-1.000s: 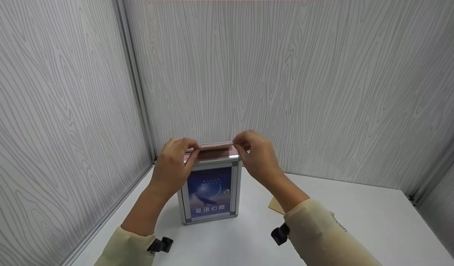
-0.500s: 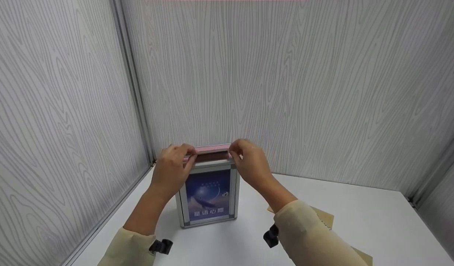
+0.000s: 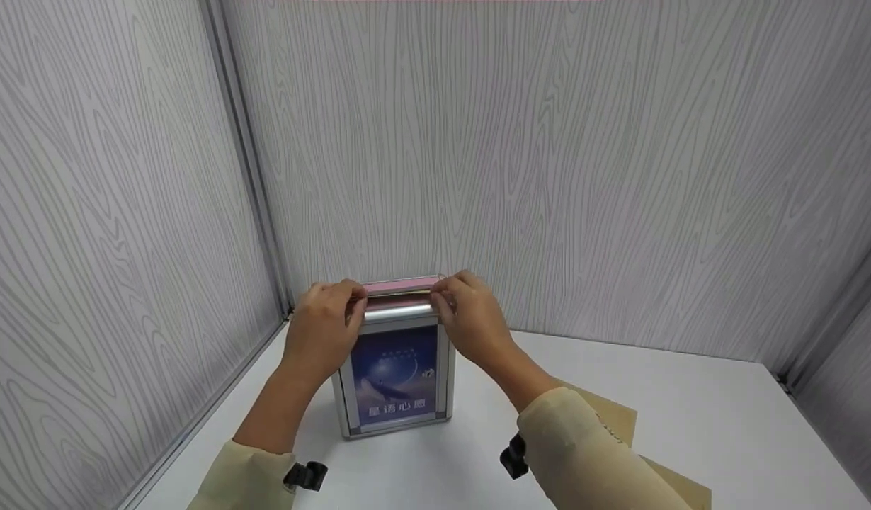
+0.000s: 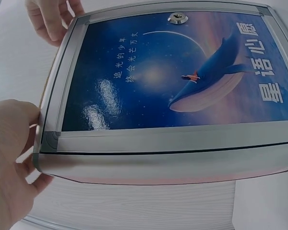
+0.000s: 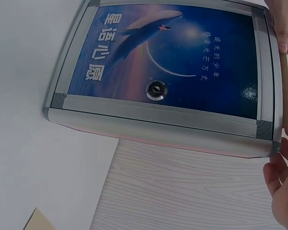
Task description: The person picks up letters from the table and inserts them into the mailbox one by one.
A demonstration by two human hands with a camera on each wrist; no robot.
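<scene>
An aluminium-framed box with a blue whale poster and a keyhole stands on the white table near the back left corner. Its top is pink. A thin brown envelope stands on edge in the top, with only a narrow strip showing. My left hand pinches its left end and my right hand pinches its right end, fingers curled against the box's top corners. The envelope's edge runs along the box top in the right wrist view. The left hand touches the box's corner.
More brown envelopes lie flat on the table behind my right forearm, another one nearer the front. Grey wood-grain walls close in the back and both sides; the box sits close to the left wall.
The envelope has sunk lower into the box top, from a raised strip to a thin sliver. Both hands came down with it onto the top corners.
</scene>
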